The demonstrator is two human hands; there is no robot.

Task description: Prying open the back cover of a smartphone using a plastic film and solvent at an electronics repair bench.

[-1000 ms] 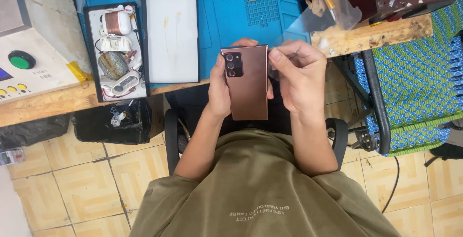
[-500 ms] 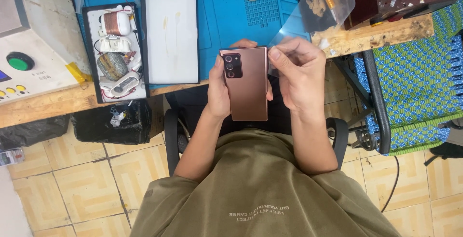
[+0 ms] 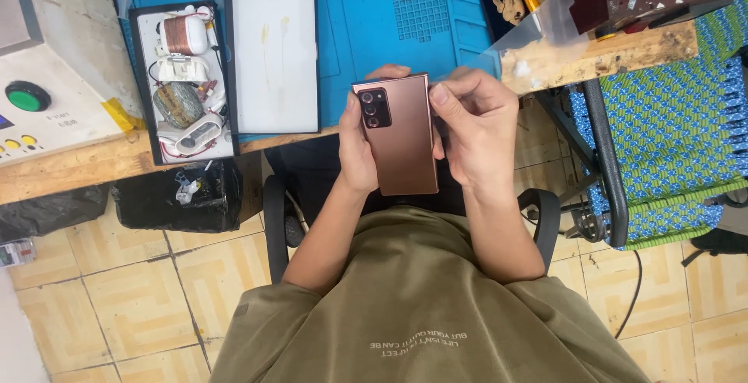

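Observation:
A bronze smartphone (image 3: 401,137) is held back side up in front of my chest, its black camera block at the top left. My left hand (image 3: 356,153) grips its left edge, fingertips curling over the top. My right hand (image 3: 475,130) holds the right edge, thumb pressed on the upper right corner, and pinches a clear plastic film (image 3: 538,28) that stretches up and to the right over the workbench edge.
A blue work mat (image 3: 366,32) covers the wooden bench. On it lie a white tray (image 3: 274,52) and a black tray of small parts (image 3: 181,87). A grey machine with a green button (image 3: 27,96) stands left. A woven blue-green chair (image 3: 662,134) is right; a black bin (image 3: 179,196) sits below.
The clear film in my right hand has shifted, now stretching up and rightwards from the phone's corner. The phone and my left hand stay almost still.

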